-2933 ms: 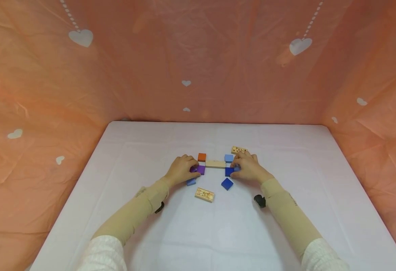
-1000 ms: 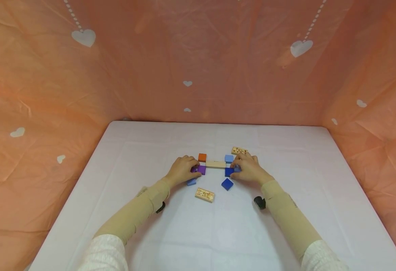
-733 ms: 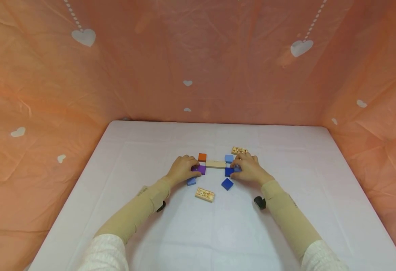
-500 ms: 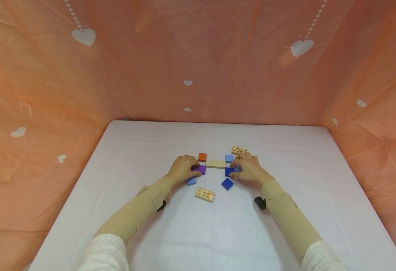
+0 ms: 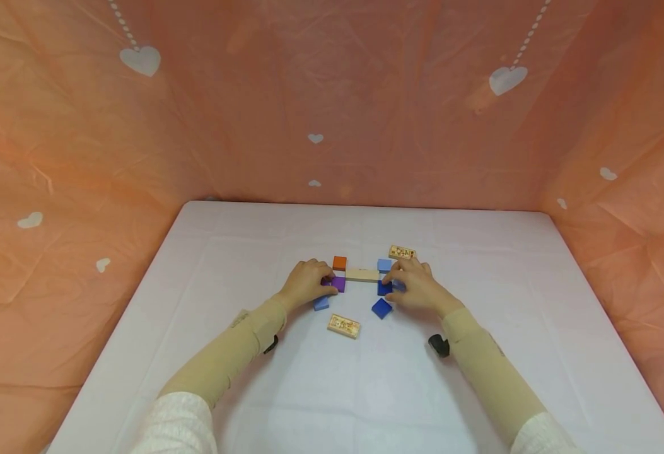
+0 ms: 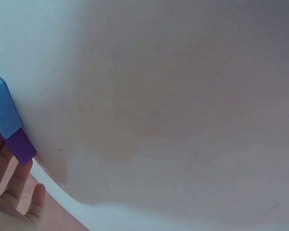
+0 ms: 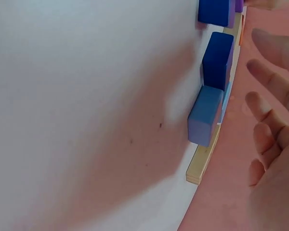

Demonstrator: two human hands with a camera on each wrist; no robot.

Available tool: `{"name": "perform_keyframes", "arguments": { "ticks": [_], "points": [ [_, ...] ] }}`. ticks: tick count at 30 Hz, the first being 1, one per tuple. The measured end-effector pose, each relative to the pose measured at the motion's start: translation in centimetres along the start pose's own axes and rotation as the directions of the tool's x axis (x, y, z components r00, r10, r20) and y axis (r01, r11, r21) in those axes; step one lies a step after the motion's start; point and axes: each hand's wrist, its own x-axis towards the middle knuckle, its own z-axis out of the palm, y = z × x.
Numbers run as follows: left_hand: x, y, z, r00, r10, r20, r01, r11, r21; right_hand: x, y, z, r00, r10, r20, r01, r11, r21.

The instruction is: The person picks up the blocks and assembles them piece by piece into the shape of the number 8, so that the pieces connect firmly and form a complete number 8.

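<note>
In the head view, my left hand (image 5: 303, 284) pinches a purple block (image 5: 338, 284) between thumb and fingers; a second purple piece is partly hidden under the fingers. A light blue block (image 5: 321, 303) lies just below that hand, large in the left wrist view beside a purple block (image 6: 21, 146). A pale wooden strip (image 5: 362, 275) spans from the purple block to a dark blue block (image 5: 384, 288). Over the latter, my right hand (image 5: 421, 290) hovers with fingers spread. The right wrist view shows these fingers apart from the dark blue block (image 7: 217, 60) and a greyish-blue block (image 7: 203, 115).
An orange block (image 5: 340, 263) and a light blue block (image 5: 384, 265) stand behind the strip's ends. Nearer lie a turned dark blue block (image 5: 381, 308) and an engraved wooden piece (image 5: 343, 326). Another engraved piece (image 5: 402, 252) sits behind the right hand. Orange cloth (image 5: 366, 126) surrounds the white table (image 5: 366, 391).
My right hand has let go of the blue blocks, its fingers lifting and parting, and the forearm has shifted slightly right. The left hand and the blocks stay where they were.
</note>
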Motion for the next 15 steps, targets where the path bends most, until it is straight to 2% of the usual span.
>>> {"name": "perform_keyframes", "arguments": {
  "ticks": [9, 15],
  "points": [
    [0.02, -0.17, 0.26, 1.0, 0.011, -0.018, -0.011, 1.0, 0.002, -0.81, -0.39, 0.24, 0.998, -0.068, 0.005, 0.068, 0.998, -0.007],
    [0.02, -0.25, 0.47, 1.0, 0.01, -0.029, -0.01, 1.0, -0.008, -1.06, -0.34, 0.53, 0.998, -0.068, 0.002, 0.068, 0.997, -0.046]
  ]
}}
